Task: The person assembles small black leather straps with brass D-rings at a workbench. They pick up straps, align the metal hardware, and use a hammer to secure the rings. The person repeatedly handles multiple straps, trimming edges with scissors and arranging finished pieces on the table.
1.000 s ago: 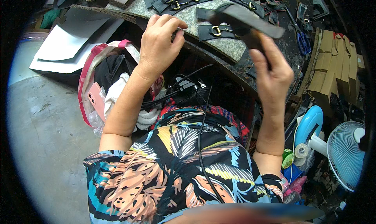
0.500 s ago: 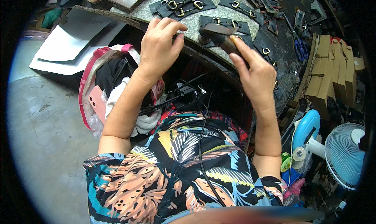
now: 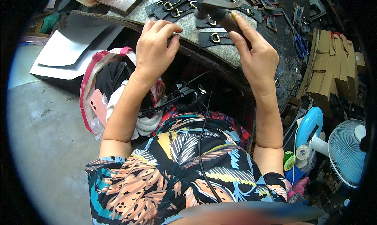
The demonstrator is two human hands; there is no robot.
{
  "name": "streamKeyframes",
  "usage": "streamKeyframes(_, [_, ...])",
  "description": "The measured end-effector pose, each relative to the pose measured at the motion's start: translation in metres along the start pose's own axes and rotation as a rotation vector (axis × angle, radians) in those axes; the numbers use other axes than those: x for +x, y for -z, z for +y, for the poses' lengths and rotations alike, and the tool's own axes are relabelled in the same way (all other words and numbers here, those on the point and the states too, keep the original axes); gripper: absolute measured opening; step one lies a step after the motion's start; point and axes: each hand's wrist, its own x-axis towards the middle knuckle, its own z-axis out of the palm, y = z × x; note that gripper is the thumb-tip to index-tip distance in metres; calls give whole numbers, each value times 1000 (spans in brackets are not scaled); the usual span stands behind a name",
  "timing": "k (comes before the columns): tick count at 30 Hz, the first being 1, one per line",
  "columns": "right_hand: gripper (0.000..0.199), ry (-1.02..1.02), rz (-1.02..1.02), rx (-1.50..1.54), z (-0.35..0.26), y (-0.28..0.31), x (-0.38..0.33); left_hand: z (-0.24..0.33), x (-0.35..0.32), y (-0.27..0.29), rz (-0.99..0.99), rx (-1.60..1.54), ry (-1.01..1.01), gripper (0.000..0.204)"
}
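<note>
My right hand (image 3: 259,60) is closed around the handle of a hammer (image 3: 219,5), which hangs above a grey stone slab (image 3: 188,30) on the workbench. Below the hammer head lies a black leather strap (image 3: 207,42) with gold-coloured metal fittings, close to the slab's near edge. Another strap is partly covered by the hammer. At the slab's far left, several similar straps (image 3: 182,7) overlap. Over the bench edge, my left hand (image 3: 155,54) has its fingers curled and its thumb close to the forefinger; anything between them is too small to make out.
Blue-handled scissors (image 3: 301,46) and leather strips (image 3: 267,3) lie at the bench's right. Cardboard boxes (image 3: 324,64) and a blue fan (image 3: 347,154) stand beyond. At left, white sheets (image 3: 72,44) hang out past the bench, above a pink-rimmed bag (image 3: 84,91) holding a phone (image 3: 98,105).
The hammer has moved up and away, showing a strap near the slab's edge that its head and my hand partly covered. My left hand has shifted only slightly.
</note>
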Motion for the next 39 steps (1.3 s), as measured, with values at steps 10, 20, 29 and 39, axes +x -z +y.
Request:
streamKeyframes(10, [37, -23, -50, -34, -13, 10, 12, 4, 6, -2, 6, -3, 2, 14])
streamKeyframes(20, [38, -385, -132, 300, 29, 20, -2, 18, 32, -23, -6, -86, -132, 25])
streamKeyframes(29, [37, -620, 174, -238, 127, 115, -75, 41, 44, -51, -216, 92, -287, 30])
streamKeyframes(39, [40, -475, 145, -393, 174, 105, -113, 23, 58, -74, -254, 12, -298, 44])
